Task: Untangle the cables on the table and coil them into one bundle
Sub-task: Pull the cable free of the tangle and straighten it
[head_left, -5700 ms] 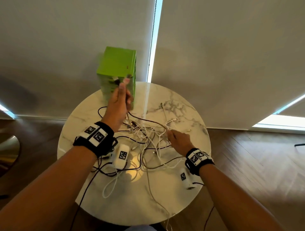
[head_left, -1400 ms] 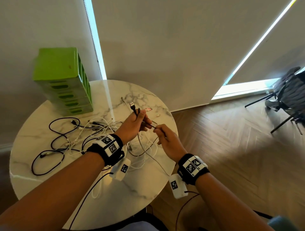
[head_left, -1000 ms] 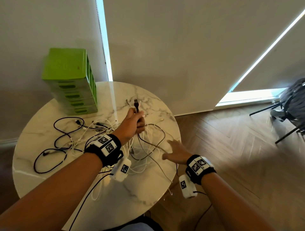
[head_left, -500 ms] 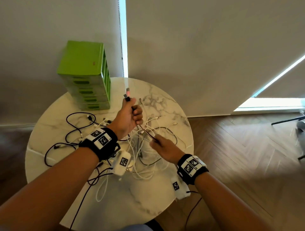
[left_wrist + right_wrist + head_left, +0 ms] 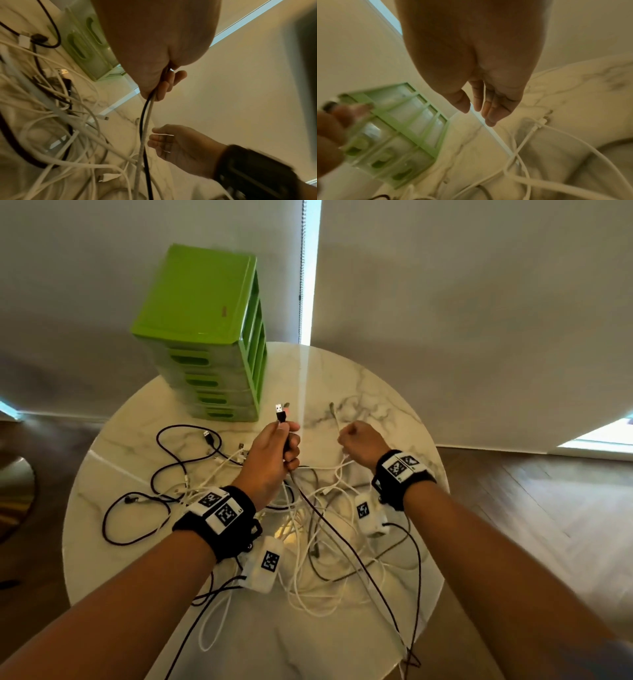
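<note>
Marble table (image 5: 137,542) rim near right hand (image 5: 359,440); left hand (image 5: 270,460) grips cables (image 5: 145,115).

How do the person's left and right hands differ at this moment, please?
The left hand grips a black cable and a pale braided cable side by side, a USB plug standing above its fist; the right hand holds nothing, its fingers loosely bent. The left hand is over the tangle; the right hand is further right. Both hang above the marble table.
</note>
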Motion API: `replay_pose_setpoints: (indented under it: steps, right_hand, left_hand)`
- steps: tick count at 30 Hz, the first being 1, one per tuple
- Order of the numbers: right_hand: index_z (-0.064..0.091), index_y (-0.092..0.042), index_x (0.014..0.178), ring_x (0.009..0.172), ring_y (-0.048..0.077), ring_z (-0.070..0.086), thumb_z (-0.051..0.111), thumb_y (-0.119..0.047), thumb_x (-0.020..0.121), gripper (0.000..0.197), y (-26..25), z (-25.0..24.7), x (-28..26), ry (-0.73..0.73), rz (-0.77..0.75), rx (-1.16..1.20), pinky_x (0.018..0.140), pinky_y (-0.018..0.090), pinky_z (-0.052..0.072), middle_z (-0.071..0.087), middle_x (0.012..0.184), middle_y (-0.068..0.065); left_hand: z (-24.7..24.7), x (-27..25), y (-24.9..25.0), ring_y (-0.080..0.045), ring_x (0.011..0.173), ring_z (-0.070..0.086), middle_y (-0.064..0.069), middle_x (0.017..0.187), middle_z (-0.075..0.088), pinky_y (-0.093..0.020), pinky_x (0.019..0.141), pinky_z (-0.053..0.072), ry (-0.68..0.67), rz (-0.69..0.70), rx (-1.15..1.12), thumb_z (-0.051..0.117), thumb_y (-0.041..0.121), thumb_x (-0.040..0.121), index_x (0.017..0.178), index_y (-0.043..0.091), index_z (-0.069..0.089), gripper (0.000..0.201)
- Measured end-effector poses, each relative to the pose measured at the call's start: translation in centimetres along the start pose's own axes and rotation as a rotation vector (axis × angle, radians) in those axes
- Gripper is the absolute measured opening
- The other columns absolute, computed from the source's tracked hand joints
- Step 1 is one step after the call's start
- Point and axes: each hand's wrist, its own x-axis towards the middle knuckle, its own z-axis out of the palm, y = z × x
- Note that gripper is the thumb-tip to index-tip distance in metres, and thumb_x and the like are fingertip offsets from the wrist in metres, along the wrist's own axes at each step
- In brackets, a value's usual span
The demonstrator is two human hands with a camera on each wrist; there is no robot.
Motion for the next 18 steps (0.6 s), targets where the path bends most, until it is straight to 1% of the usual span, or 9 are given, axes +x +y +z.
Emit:
replay_pose_setpoints:
  steps: [2, 4, 7, 10, 12, 13, 14, 16, 18]
  right_hand:
    - [0.058, -0.013, 0.117, 0.109, 0.034, 0.065, 0.058, -0.024, 0.091, 0.028, 0.5, 0.9, 2.5, -0.002, 0.081, -0.089, 0.092, 0.039, 0.054, 0.067, 0.118, 0.013]
    - [0.046, -0.005, 0.137, 0.115, 0.034, 0.063, 0.056, -0.025, 0.093, 0.049, 1.0, 1.8, 4.0, -0.013, 0.129, -0.173, 0.097, 0.036, 0.052, 0.064, 0.129, 0.016]
    - [0.033, 0.002, 0.147, 0.125, 0.038, 0.056, 0.054, -0.025, 0.096, 0.061, 1.0, 3.2, 5.3, 0.002, 0.161, -0.285, 0.096, 0.034, 0.049, 0.055, 0.140, 0.023]
    - [0.017, 0.002, 0.155, 0.131, 0.042, 0.050, 0.053, -0.024, 0.100, 0.071, 1.1, 4.1, 5.9, 0.045, 0.165, -0.363, 0.099, 0.039, 0.046, 0.046, 0.148, 0.025]
    - [0.015, 0.002, 0.155, 0.133, 0.042, 0.048, 0.051, -0.025, 0.101, 0.071, 1.3, 4.4, 6.2, 0.065, 0.187, -0.376, 0.103, 0.042, 0.045, 0.043, 0.150, 0.026]
    - [0.021, 0.003, 0.153, 0.132, 0.043, 0.049, 0.050, -0.026, 0.102, 0.065, 1.4, 4.5, 6.2, 0.070, 0.192, -0.395, 0.101, 0.042, 0.045, 0.044, 0.149, 0.026]
    - [0.032, 0.002, 0.147, 0.129, 0.043, 0.051, 0.050, -0.026, 0.102, 0.056, 1.5, 4.5, 6.4, 0.064, 0.187, -0.430, 0.098, 0.041, 0.046, 0.047, 0.145, 0.025]
    - [0.049, 0.000, 0.132, 0.120, 0.042, 0.057, 0.049, -0.027, 0.103, 0.040, 1.3, 4.4, 6.6, 0.034, 0.130, -0.517, 0.085, 0.038, 0.047, 0.055, 0.136, 0.024]
    - [0.055, -0.003, 0.123, 0.111, 0.042, 0.061, 0.048, -0.027, 0.103, 0.032, 0.4, 4.0, 6.2, 0.041, 0.031, -0.548, 0.078, 0.036, 0.045, 0.060, 0.127, 0.023]
  left_hand:
    - [-0.4, 0.2, -0.3, -0.009, 0.059, 0.036, 0.004, 0.073, 0.051, -0.022, 0.054, 0.031, -0.015, -0.005, 0.029, 0.036, 0.019, 0.112, 0.107, 0.011, 0.057, 0.024]
    - [-0.7, 0.0, -0.4, -0.008, 0.062, 0.041, 0.004, 0.077, 0.058, -0.023, 0.057, 0.035, -0.058, -0.004, 0.056, 0.040, 0.020, 0.111, 0.113, 0.010, 0.060, 0.022]
    - [-1.2, -0.5, -0.2, -0.010, 0.070, 0.057, -0.001, 0.093, 0.073, -0.023, 0.064, 0.051, -0.101, -0.026, 0.098, 0.048, 0.021, 0.107, 0.120, 0.011, 0.063, 0.022]
    - [-1.5, -0.8, 0.0, -0.012, 0.077, 0.066, -0.008, 0.105, 0.076, -0.026, 0.069, 0.058, -0.126, -0.063, 0.097, 0.052, 0.019, 0.106, 0.123, 0.010, 0.064, 0.023]
    - [-1.7, -0.9, 0.1, -0.014, 0.078, 0.068, -0.011, 0.108, 0.076, -0.028, 0.070, 0.059, -0.137, -0.080, 0.105, 0.053, 0.018, 0.105, 0.123, 0.009, 0.064, 0.023]
    - [-1.8, -0.9, 0.1, -0.015, 0.079, 0.068, -0.012, 0.108, 0.076, -0.029, 0.071, 0.060, -0.142, -0.085, 0.109, 0.053, 0.017, 0.105, 0.124, 0.009, 0.064, 0.023]
    - [-1.8, -1.0, 0.1, -0.016, 0.080, 0.068, -0.013, 0.108, 0.076, -0.030, 0.071, 0.060, -0.147, -0.086, 0.113, 0.054, 0.017, 0.105, 0.124, 0.008, 0.063, 0.023]
    - [-2.0, -1.0, 0.1, -0.018, 0.080, 0.068, -0.014, 0.109, 0.076, -0.030, 0.072, 0.060, -0.156, -0.086, 0.123, 0.053, 0.018, 0.105, 0.124, 0.006, 0.062, 0.024]
    - [-2.1, -1.0, -0.1, -0.019, 0.080, 0.068, -0.014, 0.109, 0.076, -0.029, 0.069, 0.059, -0.154, -0.084, 0.122, 0.051, 0.019, 0.106, 0.122, 0.005, 0.060, 0.023]
